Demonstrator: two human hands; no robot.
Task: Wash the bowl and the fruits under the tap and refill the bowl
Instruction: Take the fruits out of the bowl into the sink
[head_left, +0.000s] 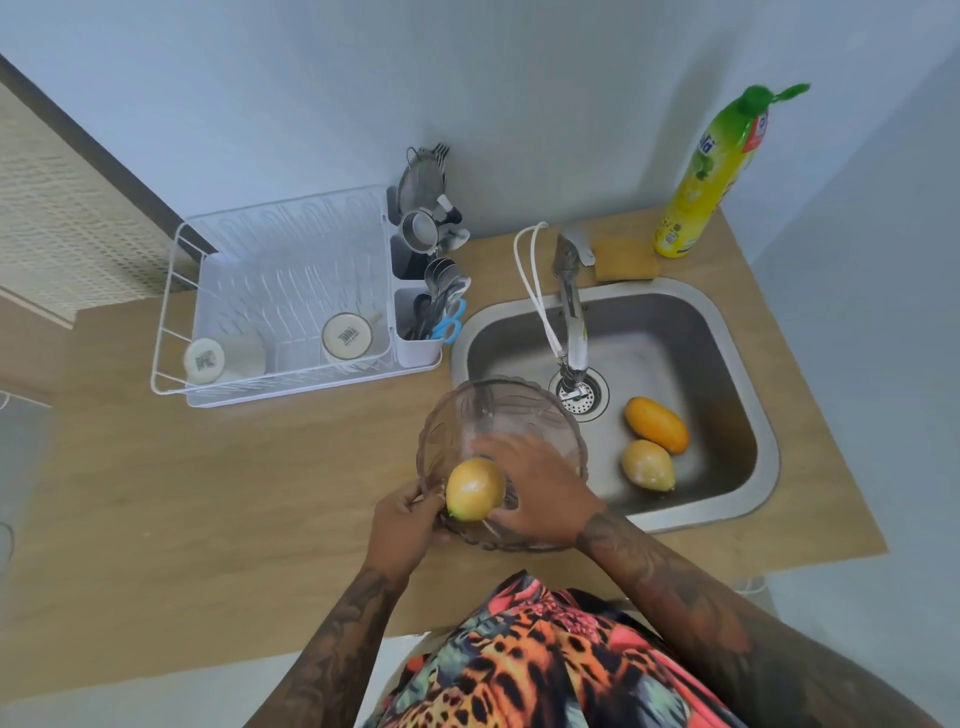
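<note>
A clear ribbed glass bowl (498, 415) stood on the pale wooden counter (260, 493), its far side overhanging the left rim of the stainless steel sink (727, 364). The left hand (408, 519) curled its fingers round the bowl's near rim. The right hand (540, 493) gripped a round yellow fruit (475, 488) at the near edge of the bowl, fingers reaching into the bowl. In the sink basin lay an orange oblong fruit (657, 424) and, touching it, a yellow-brown oval fruit (648, 465), both right of the drain beneath the chrome tap (571, 312). A white wire dish rack (280, 291) sat on the counter left of the sink. A yellow bottle with a green cap (711, 171) stood behind the sink, beside a tan sponge (626, 260).
</note>
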